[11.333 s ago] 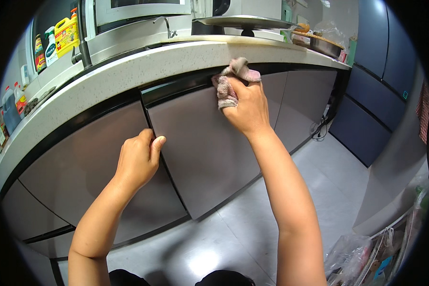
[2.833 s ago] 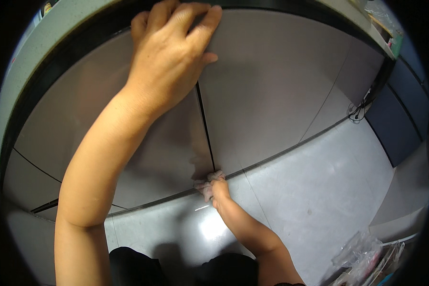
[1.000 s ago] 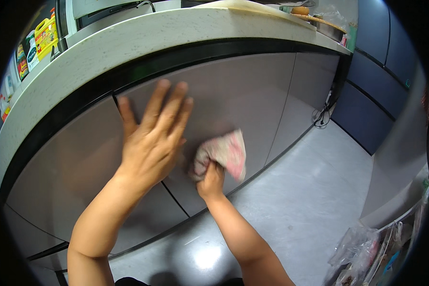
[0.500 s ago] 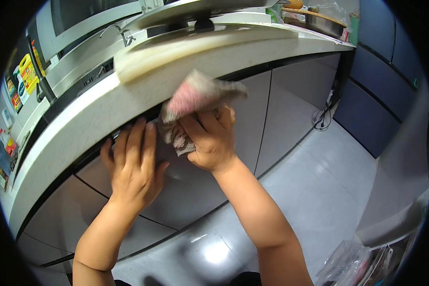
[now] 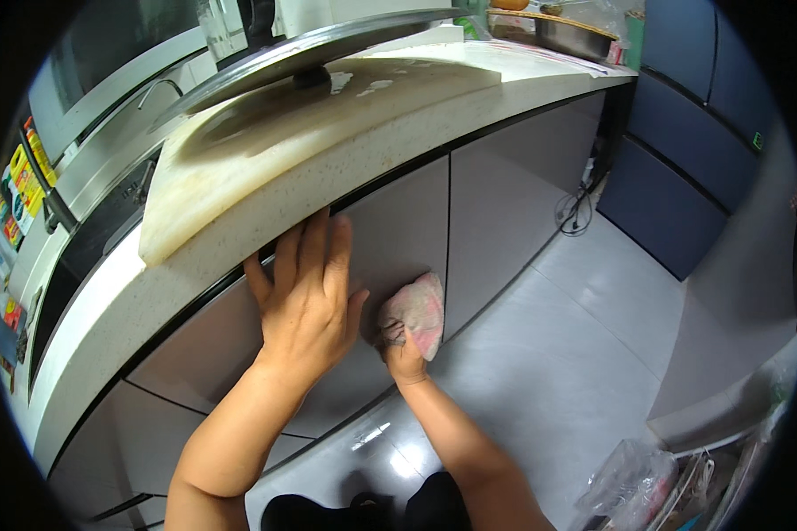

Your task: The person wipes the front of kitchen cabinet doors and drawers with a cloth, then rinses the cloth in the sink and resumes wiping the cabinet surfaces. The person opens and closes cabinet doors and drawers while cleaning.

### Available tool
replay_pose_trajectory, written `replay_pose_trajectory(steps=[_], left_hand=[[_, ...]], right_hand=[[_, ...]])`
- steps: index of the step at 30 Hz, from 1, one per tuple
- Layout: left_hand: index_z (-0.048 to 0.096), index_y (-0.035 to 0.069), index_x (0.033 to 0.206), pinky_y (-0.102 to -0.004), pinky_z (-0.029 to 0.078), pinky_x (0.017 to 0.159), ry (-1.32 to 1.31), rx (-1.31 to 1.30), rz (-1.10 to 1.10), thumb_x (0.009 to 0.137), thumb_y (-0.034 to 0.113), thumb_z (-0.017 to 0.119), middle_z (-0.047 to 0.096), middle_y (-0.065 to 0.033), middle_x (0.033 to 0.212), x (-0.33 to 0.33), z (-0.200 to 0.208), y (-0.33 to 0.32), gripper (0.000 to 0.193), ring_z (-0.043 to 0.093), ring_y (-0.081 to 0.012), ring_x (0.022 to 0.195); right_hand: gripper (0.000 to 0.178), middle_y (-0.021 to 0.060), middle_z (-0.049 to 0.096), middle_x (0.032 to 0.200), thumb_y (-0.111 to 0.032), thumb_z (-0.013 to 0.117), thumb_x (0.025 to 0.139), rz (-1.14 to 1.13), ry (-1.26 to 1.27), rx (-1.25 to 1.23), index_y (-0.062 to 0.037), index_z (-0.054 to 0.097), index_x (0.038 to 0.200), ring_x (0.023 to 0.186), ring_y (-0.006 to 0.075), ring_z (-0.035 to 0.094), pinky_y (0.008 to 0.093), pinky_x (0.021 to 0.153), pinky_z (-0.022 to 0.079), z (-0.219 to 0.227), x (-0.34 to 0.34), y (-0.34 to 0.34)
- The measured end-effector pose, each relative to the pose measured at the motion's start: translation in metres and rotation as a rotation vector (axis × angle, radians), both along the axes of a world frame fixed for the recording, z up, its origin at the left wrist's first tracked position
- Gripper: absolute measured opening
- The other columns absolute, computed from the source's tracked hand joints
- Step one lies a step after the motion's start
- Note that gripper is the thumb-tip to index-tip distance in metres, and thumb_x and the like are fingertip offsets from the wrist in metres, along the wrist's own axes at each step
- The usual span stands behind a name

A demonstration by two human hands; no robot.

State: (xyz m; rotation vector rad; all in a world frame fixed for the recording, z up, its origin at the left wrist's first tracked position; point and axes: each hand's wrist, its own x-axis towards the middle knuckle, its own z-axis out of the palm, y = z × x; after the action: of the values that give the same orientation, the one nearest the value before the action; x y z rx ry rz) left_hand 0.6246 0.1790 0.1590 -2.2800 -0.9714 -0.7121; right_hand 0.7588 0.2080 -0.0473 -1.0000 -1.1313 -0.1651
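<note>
My left hand [image 5: 305, 296] is stretched out against the top edge of a grey cabinet door [image 5: 390, 221], its fingertips at the dark gap under the countertop. Lower down and to the right, my right hand [image 5: 405, 356] grips a pink and grey cloth [image 5: 418, 311] close to the door's lower part. The cloth is bunched and covers most of the right fingers. Whether it presses on the door is hard to tell.
On the light countertop [image 5: 328, 186] lies a pale cutting board [image 5: 266, 177] with a large metal lid [image 5: 319, 49] over it. Bottles [image 5: 22, 181] stand far left, a steel pan [image 5: 576, 40] at the back right. A dark blue refrigerator [image 5: 664, 203], cables [image 5: 574, 215] and plastic bags [image 5: 629, 482] are on the right.
My right hand has brought the cloth down from near the counter edge to the lower part of the door. My left hand has shifted right along the door's top edge.
</note>
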Motion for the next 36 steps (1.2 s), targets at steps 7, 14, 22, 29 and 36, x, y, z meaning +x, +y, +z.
replay_pose_trajectory(steps=[7,14,22,29,36], left_hand=[[0.046,0.002,0.14,-0.0533,0.02,0.108,-0.127,-0.048,-0.104,0.072,0.031,0.077,0.046,-0.0154,0.144,0.007,-0.002,0.007,0.08,0.04,-0.0345,0.132],[0.048,0.003,0.138,-0.0554,0.019,0.108,-0.189,-0.151,-0.149,0.081,0.039,0.07,0.048,-0.0172,0.141,0.055,0.005,0.015,0.071,0.038,-0.038,0.13],[0.048,0.001,0.139,-0.0555,0.026,0.106,-0.204,-0.139,-0.164,0.084,0.038,0.07,0.047,-0.0214,0.141,0.057,0.0,0.014,0.07,0.041,-0.0442,0.125],[0.053,-0.004,0.127,-0.053,0.02,0.105,-0.153,-0.011,-0.166,0.073,0.013,0.066,0.052,-0.0193,0.133,0.149,-0.002,0.045,0.058,0.044,-0.0345,0.126],[0.049,0.0,0.136,-0.0515,0.022,0.106,-0.205,0.066,-0.03,0.071,0.011,0.069,0.051,-0.0165,0.136,0.193,-0.007,0.054,0.069,0.043,-0.035,0.127]], right_hand=[[0.052,0.0164,0.06,0.121,-0.02,0.071,0.072,-0.275,-0.525,0.064,-0.0051,0.061,0.121,0.113,0.0387,0.055,0.0511,0.093,0.044,0.116,0.049,0.015],[0.05,0.0198,0.054,0.135,-0.012,0.063,0.081,-0.333,-0.235,-0.373,-0.0009,0.056,0.129,0.128,0.0418,0.046,0.0456,0.11,0.036,0.076,0.095,0.004],[0.06,0.0159,0.057,0.128,-0.003,0.072,0.069,-0.411,-0.361,-0.065,-0.0048,0.057,0.127,0.122,0.0396,0.048,0.0448,0.106,0.039,0.143,0.155,0.059],[0.057,0.0139,0.059,0.127,-0.025,0.072,0.07,-0.394,-0.631,0.032,-0.0086,0.062,0.124,0.123,0.0377,0.046,0.0475,0.098,0.038,0.155,0.181,0.065],[0.057,0.0132,0.061,0.122,-0.028,0.066,0.064,-0.523,-0.728,0.157,-0.011,0.064,0.118,0.111,0.0395,0.052,0.0553,0.097,0.038,0.152,0.301,0.098]])
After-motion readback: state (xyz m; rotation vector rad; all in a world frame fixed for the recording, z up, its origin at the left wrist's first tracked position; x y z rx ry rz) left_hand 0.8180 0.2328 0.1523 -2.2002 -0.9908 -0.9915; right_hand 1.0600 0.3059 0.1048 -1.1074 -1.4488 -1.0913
